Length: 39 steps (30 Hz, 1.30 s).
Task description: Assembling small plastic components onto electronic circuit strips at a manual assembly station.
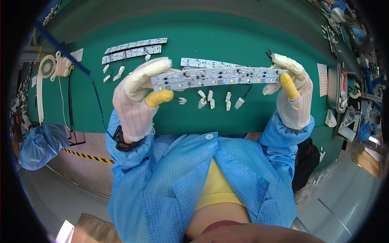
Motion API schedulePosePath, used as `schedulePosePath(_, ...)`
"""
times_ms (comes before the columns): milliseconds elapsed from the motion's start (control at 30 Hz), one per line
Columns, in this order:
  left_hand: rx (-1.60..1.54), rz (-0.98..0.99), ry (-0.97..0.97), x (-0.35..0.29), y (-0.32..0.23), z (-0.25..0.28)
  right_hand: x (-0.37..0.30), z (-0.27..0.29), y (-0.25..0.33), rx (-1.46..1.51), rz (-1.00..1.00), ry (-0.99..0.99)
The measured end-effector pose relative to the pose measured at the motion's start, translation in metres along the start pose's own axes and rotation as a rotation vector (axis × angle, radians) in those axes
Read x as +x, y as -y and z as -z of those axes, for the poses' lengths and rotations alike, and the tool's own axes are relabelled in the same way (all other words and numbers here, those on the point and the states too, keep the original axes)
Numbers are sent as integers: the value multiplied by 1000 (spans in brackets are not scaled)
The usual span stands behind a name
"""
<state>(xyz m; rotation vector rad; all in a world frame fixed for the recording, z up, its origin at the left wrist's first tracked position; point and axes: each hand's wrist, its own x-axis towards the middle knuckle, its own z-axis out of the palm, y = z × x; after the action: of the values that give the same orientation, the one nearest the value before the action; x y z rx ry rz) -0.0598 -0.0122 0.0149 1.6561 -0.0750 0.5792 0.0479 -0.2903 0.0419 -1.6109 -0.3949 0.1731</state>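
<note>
A long white LED circuit board [219, 77], dotted with small yellow LEDs and dark parts, is held up over the green mat between my hands. My left hand [139, 91], in a pale striped glove with a yellow thumb cover, pinches its left end. Its right end is gripped by my right hand [292, 87], gloved the same way. Behind the board, another LED strip [202, 62] lies on the mat, partly hidden. White plug connectors [211, 99] on short dark wires show below the held board; which boards they belong to I cannot tell.
Two more LED strips [133, 49] with wired connectors lie at the back left of the green mat [178, 121]. A blue cord [96, 93] runs to a black band on my left wrist. A white fan [48, 66] stands far left; trays [337, 91] sit at right.
</note>
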Motion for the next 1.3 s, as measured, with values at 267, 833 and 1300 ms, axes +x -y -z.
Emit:
schedulePosePath(267,-31,233,-34,1,-7,6,-1,3,3,56,98,131)
schedulePosePath(833,-24,80,-133,0,19,14,-1,-11,28,75,-34,208)
schedulePosePath(1300,270,245,-55,6,24,18,-2,-3,17,344,-132,346)
